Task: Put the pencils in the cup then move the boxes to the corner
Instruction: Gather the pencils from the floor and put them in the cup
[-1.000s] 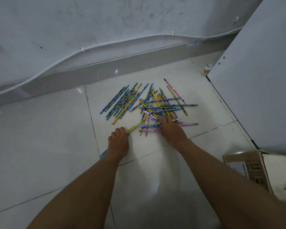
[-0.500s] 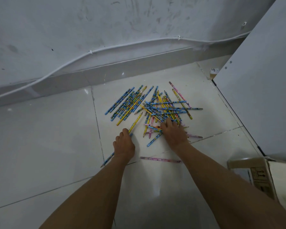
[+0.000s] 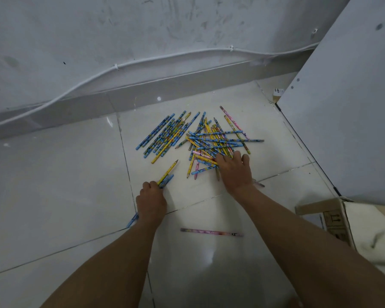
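Several blue, yellow and pink pencils [image 3: 209,141] lie in a loose heap on the white tiled floor. My left hand [image 3: 151,202] grips a few pencils [image 3: 166,176], a yellow and a blue one, whose tips stick out up and to the right while a blue end shows behind my wrist. My right hand [image 3: 232,168] lies with spread fingers on the near edge of the heap. A single pink pencil [image 3: 211,232] rests apart on the floor between my forearms. A cardboard box [image 3: 327,216] sits at the right edge. No cup is in view.
A grey wall with a white cable [image 3: 165,57] and a skirting runs along the back. A white panel [image 3: 353,112] stands at the right. A small box [image 3: 277,93] sits in the far corner. White cloth [image 3: 376,236] lies by the cardboard box.
My left hand has drawn back toward me with pencils in its grip. My right hand has slid right over the heap's near edge. The pink pencil now lies nearer me.
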Demonstrator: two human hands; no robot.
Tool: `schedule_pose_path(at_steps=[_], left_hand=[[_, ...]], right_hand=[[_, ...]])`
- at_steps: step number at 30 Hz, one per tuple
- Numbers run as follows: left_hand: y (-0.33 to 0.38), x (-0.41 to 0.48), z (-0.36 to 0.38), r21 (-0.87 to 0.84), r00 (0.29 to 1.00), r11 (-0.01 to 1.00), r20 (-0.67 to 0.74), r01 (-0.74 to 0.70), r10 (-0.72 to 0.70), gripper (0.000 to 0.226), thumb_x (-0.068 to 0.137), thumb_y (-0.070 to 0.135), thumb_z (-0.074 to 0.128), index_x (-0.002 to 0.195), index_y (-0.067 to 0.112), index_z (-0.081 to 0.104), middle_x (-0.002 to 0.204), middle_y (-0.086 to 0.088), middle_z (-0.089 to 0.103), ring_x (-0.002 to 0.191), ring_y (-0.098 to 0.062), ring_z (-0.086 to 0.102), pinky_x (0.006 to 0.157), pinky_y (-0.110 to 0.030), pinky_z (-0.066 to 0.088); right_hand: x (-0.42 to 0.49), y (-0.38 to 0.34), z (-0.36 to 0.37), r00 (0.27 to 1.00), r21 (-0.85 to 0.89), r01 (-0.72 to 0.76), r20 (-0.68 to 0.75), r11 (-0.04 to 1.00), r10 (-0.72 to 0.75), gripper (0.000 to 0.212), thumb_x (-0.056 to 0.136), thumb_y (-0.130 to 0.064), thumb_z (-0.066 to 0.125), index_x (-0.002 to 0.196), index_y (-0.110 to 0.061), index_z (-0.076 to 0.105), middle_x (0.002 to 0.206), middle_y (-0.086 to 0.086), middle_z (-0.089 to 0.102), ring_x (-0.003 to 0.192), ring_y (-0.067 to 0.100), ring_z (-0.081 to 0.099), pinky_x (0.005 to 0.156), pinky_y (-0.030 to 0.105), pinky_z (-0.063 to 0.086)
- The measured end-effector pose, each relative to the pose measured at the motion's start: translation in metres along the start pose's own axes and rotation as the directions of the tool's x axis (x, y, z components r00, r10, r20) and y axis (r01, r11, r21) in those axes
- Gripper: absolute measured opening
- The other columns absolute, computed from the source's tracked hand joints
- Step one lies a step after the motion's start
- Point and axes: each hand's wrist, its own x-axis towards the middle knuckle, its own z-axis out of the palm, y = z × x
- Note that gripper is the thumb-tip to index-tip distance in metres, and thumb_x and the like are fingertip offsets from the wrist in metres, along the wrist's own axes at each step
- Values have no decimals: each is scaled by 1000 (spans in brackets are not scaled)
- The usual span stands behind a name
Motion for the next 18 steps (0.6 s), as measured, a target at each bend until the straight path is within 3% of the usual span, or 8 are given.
schedule_pose_path(at_steps=[2, 5, 7, 9, 11, 14, 16, 18], left_hand=[[6, -5, 1, -5, 999, 999, -14, -46, 46, 20, 97, 8, 40, 113, 2, 49, 115, -18, 53, 100, -36, 54, 79, -41, 41], [25, -4, -4, -146, 994, 985, -82, -89, 78, 15, 98, 7, 37, 107, 2, 48, 105, -21, 60, 96, -37, 52, 76, -41, 40], [40, -1, -13, -306, 993, 949, -105, -77, 47, 19, 101, 14, 35, 108, 1, 48, 103, -22, 59, 99, -38, 50, 78, -42, 39], [55, 2, -23, -504, 999, 864, -50, -13, -14, 23, 103, 21, 34, 108, 3, 46, 99, -22, 55, 97, -36, 49, 78, -42, 40], [71, 2, -32, -716, 996, 694, 78, 80, -34, 22, 103, 25, 33, 106, 7, 45, 94, -18, 52, 85, -29, 50, 71, -35, 40], [91, 1, -44, -883, 942, 347, 335, 316, -6, 15, 103, 25, 36, 105, 14, 46, 84, -8, 51, 65, -17, 47, 58, -30, 41], [98, 0, -48, -880, 879, 139, 469, 455, 91, 13, 103, 26, 39, 105, 16, 48, 88, -7, 55, 69, -17, 52, 60, -31, 47], [103, -1, -52, -836, 823, -15, 537, 549, 187, 24, 102, 29, 40, 114, 14, 54, 106, -9, 65, 86, -21, 64, 70, -36, 55]], right_hand=[[-2, 2, -3, 998, 0, -13, -53, 1000, 13, 26, 75, -5, 44, 81, -17, 66, 60, 2, 64, 69, 28, 59, 77, 40, 30], [2, 5, -8, 998, 87, -56, -12, 995, 57, 18, 74, -3, 66, 89, -13, 63, 69, 6, 65, 73, 30, 62, 84, 43, 38], [5, 0, -13, 988, 344, -112, 140, 932, 67, 21, 91, -7, 54, 112, -7, 55, 97, 13, 65, 90, 35, 62, 84, 44, 43], [4, -9, -23, 961, 625, -218, 270, 750, 54, 25, 102, -20, 39, 122, -5, 45, 112, 17, 59, 100, 37, 58, 79, 42, 44], [1, -18, -32, 959, 812, -270, 277, 516, 66, 28, 103, -28, 39, 117, -5, 45, 105, 14, 59, 97, 32, 58, 70, 33, 38], [-4, -32, -43, 947, 913, -322, 309, 251, 93, 28, 103, -31, 41, 118, -9, 49, 103, 3, 57, 94, 19, 55, 69, 24, 32], [-6, -38, -48, 927, 914, -374, 364, 157, 92, 30, 102, -34, 42, 120, -11, 50, 103, -1, 56, 91, 13, 54, 73, 26, 38], [-5, -42, -51, 923, 915, -384, 375, 123, 89, 34, 102, -36, 41, 123, -11, 49, 106, -1, 57, 100, 15, 57, 79, 27, 43]])
